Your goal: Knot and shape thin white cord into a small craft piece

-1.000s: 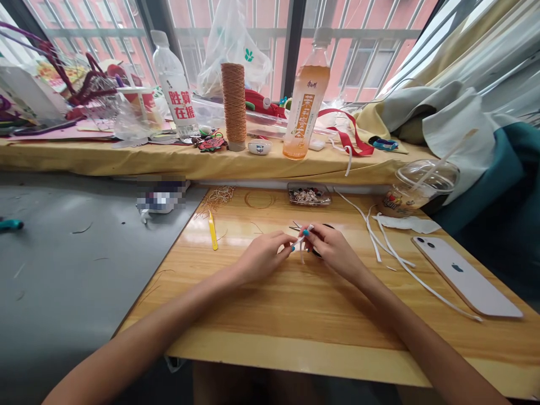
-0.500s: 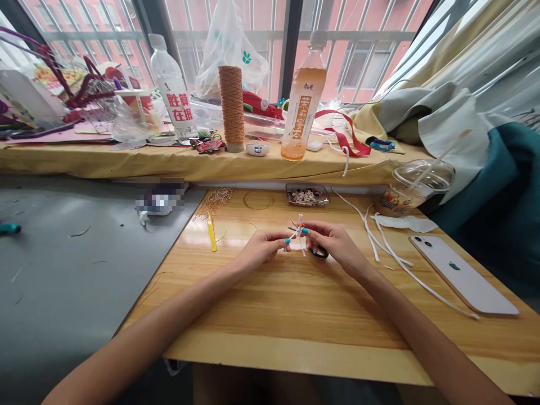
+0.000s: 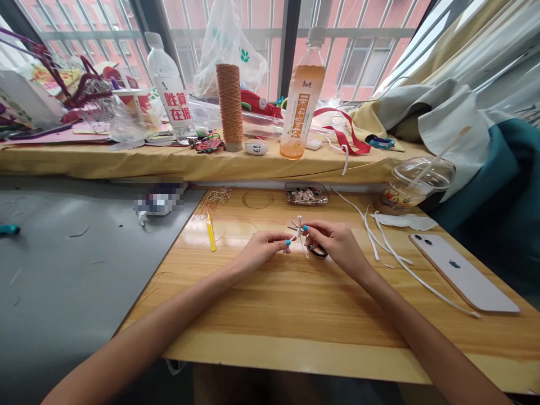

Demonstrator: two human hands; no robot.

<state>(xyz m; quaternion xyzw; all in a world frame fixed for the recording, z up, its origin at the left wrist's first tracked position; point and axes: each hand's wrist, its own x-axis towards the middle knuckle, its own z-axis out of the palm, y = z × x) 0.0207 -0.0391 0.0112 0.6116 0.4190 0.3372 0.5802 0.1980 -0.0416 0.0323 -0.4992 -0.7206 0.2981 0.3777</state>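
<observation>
Both hands have lifted slightly; left hand and right hand pinch the white strip, fold half-formed, loose ends left

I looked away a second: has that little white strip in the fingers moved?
Yes. The white strip sat slanted, low between both hands; now it stands nearly upright, its tip nearer the bead tray, pinched by the left hand and right hand.
</observation>
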